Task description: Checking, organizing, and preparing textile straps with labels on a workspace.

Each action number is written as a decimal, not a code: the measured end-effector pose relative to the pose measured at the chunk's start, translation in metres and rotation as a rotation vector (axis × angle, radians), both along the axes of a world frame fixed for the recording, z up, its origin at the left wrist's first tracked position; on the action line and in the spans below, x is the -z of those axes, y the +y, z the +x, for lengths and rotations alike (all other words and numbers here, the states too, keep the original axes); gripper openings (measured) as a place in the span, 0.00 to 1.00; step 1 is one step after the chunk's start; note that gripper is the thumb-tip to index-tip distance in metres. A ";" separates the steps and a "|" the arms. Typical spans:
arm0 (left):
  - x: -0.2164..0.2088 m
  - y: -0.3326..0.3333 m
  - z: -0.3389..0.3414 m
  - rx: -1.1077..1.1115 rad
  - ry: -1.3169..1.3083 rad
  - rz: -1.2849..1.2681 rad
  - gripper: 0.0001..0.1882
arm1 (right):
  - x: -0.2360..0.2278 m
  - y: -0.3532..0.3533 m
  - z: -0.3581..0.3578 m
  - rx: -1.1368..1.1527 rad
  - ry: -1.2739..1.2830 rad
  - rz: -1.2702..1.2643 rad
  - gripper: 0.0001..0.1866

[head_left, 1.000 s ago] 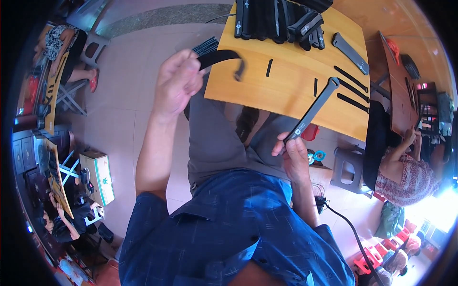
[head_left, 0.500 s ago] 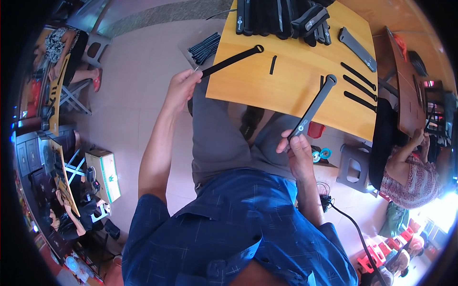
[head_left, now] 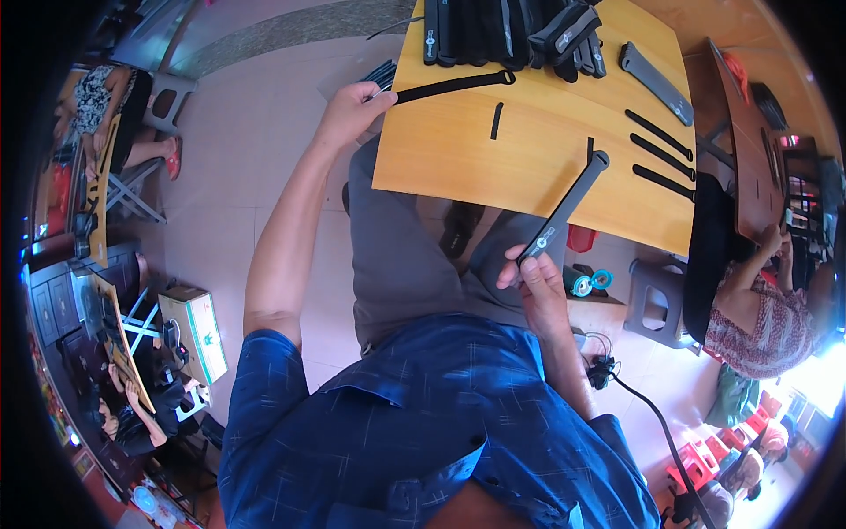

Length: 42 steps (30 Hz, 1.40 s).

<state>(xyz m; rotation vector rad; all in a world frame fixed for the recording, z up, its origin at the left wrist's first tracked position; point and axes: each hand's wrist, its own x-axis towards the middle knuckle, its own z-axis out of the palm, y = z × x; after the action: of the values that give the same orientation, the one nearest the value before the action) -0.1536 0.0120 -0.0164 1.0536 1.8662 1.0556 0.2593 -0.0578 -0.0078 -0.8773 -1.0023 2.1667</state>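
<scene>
Two black straps held, one in each hand, at the near edge of a wooden tabletop.

The right hand (head_left: 533,275) is closed around the lower end of a long flat black strap (head_left: 568,204), which slants up and away so that its far end lies on the tabletop (head_left: 441,150). The left hand (head_left: 352,110) is stretched out to the tabletop's left corner and is pinched shut on the end of a thinner black strap (head_left: 454,85), which is laid flat across the wood. A short black strip (head_left: 496,121) is seen between the two straps. Further off, three narrow black strips (head_left: 661,159) are laid side by side at the right, and a pile of black straps (head_left: 515,31) is stacked along the far edge.
</scene>
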 end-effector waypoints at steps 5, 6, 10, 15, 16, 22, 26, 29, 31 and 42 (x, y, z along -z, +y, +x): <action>0.002 0.009 -0.006 0.067 0.112 0.031 0.17 | -0.001 0.001 -0.002 0.012 -0.017 0.008 0.18; 0.003 0.011 -0.010 0.094 0.128 0.024 0.17 | -0.002 0.001 -0.003 0.013 -0.021 0.015 0.18; 0.005 0.017 -0.014 0.127 0.180 0.011 0.19 | -0.004 0.004 -0.005 0.014 -0.014 0.022 0.18; 0.012 0.015 -0.015 0.049 0.158 0.025 0.19 | -0.005 0.002 -0.006 0.010 0.008 0.021 0.18; 0.011 0.012 -0.011 -0.003 0.162 0.039 0.19 | -0.005 0.002 -0.006 0.011 0.007 0.022 0.18; -0.032 -0.046 0.051 -0.067 0.133 0.280 0.10 | -0.002 -0.002 -0.009 0.007 -0.008 0.003 0.19; -0.059 -0.100 0.144 0.267 0.160 0.400 0.19 | -0.002 -0.005 -0.025 0.070 -0.017 -0.082 0.20; -0.053 -0.111 0.187 0.369 0.315 0.517 0.26 | -0.003 -0.002 -0.036 0.091 0.042 -0.166 0.20; -0.042 -0.116 0.196 0.354 0.424 0.536 0.23 | -0.010 0.000 -0.046 0.103 0.098 -0.267 0.21; -0.035 -0.106 0.170 0.157 0.566 0.557 0.10 | -0.018 0.012 -0.069 -0.112 0.043 -0.207 0.21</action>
<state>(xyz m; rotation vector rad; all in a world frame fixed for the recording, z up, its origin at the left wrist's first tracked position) 0.0161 -0.0943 0.0182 1.9552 1.8977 1.3141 0.1900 -0.0454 0.0101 -0.8825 -0.8342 2.4066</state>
